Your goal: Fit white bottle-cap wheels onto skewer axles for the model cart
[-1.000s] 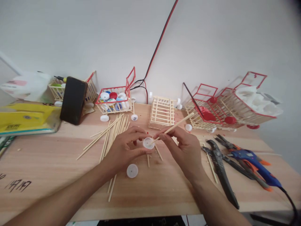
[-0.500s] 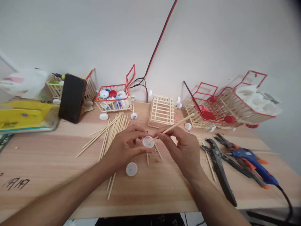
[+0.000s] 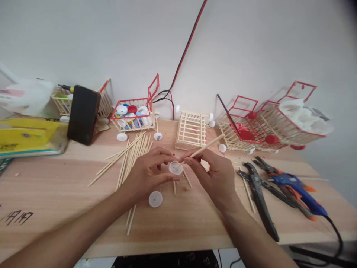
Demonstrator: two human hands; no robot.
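Change since earlier: little has moved; both hands have kept their grips at frame centre, and the whole scene sits slightly higher and further left in the frame than a second ago.
Head view, left hand: left hand (image 3: 147, 173) is closed around a small white cap (image 3: 175, 168), pinching it between thumb and fingertips, open side toward the camera.
Head view, right hand: right hand (image 3: 216, 175) is clenched on a wooden stick (image 3: 205, 147), gripping near its lower end; the stick slants toward the upper right, and its tip rests inside the white cap.
Where the cap is: at frame centre, held just above the bench (image 3: 55, 186), between the two hands.
Below the hands: a second white cap (image 3: 155, 199) lies flat on the bench, just under the left hand.
Left of centre: a loose bundle of sticks (image 3: 131, 156) is spread in a fan on the bench.
Behind the hands: an unpainted stick cart (image 3: 192, 129) stands near the wall.
Upper left of centre: a red-rimmed cart with bottle caps (image 3: 134, 115) holds white, red and blue caps.
Far left: a dark phone (image 3: 83, 114) leans upright; a yellow box (image 3: 28, 137) lies beside it.
Right side: two red-framed carts (image 3: 267, 128) stand by the wall.
Lower right: black pliers (image 3: 260, 199) and a blue glue gun (image 3: 297, 188) lie on the bench, close together.
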